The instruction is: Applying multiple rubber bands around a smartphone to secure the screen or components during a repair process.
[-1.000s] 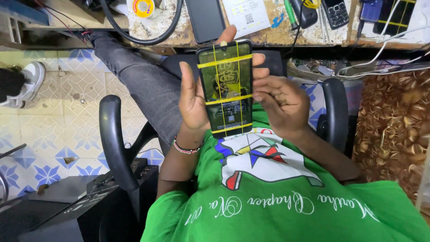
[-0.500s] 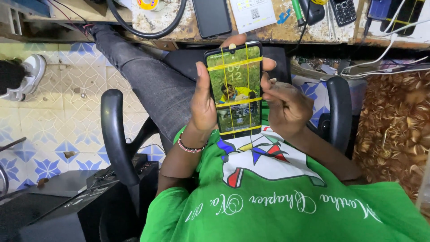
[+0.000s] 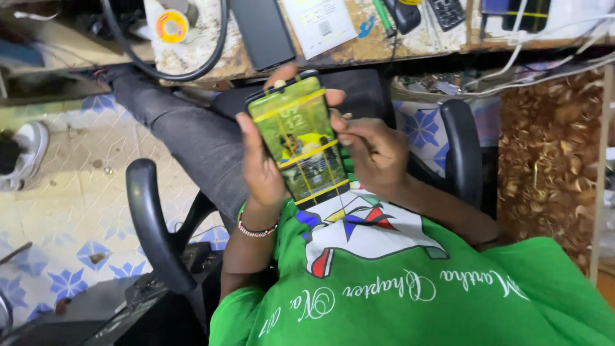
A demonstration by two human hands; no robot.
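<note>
1. phone [image 3: 299, 138] held up over the lap, screen lit and facing the camera, a little below the table [image 3: 192, 61] edge at 12 o'clock.
2. left hand [image 3: 262, 173] wrapped round the phone's left edge, fingers closed on it, thumb along the side, fingertips showing past the top at 12 o'clock.
3. right hand [image 3: 375, 154] pressed against the right edge, fingers curled and touching the frame; a firm grip or only a steadying touch, cannot tell.
4. yellow bands [image 3: 301, 131] crossing the glass, several sideways and thin strands running lengthwise.
5. long axis running from about 11 o'clock down to 5 o'clock, top end toward the table, bottom end toward the green shirt [image 3: 410, 288].
6. probably light, stiff and flat; glass likely slick and fragile, so best gripped by the two long edges, not by pressing the face.
7. on the table: another dark phone [image 3: 262, 32], a white paper [image 3: 318, 25], a tape roll [image 3: 172, 27], a black cable [image 3: 160, 64].
</note>
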